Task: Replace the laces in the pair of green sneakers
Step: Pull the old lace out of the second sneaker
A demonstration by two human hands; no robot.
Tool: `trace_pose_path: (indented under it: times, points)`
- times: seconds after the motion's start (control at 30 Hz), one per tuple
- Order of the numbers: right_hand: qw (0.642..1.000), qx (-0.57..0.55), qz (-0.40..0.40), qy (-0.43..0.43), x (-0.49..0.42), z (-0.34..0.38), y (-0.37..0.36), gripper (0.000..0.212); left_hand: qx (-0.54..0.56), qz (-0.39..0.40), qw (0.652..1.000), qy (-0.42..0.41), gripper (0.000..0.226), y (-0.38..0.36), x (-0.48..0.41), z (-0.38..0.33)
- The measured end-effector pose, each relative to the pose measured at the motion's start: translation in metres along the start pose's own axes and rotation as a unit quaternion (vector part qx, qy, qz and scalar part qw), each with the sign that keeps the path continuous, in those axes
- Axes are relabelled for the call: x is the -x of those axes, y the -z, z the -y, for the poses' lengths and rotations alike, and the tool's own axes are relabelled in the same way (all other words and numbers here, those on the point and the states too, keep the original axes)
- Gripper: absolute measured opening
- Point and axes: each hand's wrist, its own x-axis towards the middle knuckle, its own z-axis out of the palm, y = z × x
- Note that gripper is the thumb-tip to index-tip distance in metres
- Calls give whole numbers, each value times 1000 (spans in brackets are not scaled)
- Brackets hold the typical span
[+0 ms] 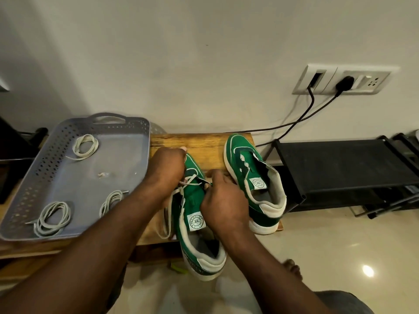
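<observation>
Two green sneakers with white soles stand on a small wooden table (204, 143). The near sneaker (195, 214) lies between my hands, its heel hanging over the front edge. A white lace (179, 189) is threaded through its front eyelets and trails down its left side. My left hand (167, 168) curls over the toe end and seems to hold the lace there. My right hand (224, 200) pinches the lace at the right eyelets. The other sneaker (251, 175) stands to the right with no lace visible in it.
A grey perforated tray (113, 168) on the left holds three coiled white laces (85, 145). A black shoe rack (340, 168) stands at the right. Two black cables run from wall sockets (340, 80) down behind the table. Tiled floor lies below.
</observation>
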Motion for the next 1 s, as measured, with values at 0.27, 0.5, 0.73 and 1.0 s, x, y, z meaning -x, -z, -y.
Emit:
trace_pose_path:
  times: [0.27, 0.5, 0.73, 1.0]
  points:
    - [999, -2, -25, -33, -4, -15, 5, 24, -263, -87, 947, -162, 24, 19, -8, 3]
    - [998, 59, 17, 26, -7, -11, 5, 57, -417, 10, 901, -124, 57, 16, 8, 8]
    - [986, 96, 113, 72, -13, 0, -3, 74, -515, 50, 844, -140, 41, -6, 23, 21]
    - [1000, -15, 18, 18, -17, -17, -8, 26, -423, -18, 902, -83, 20, 12, 8, 23]
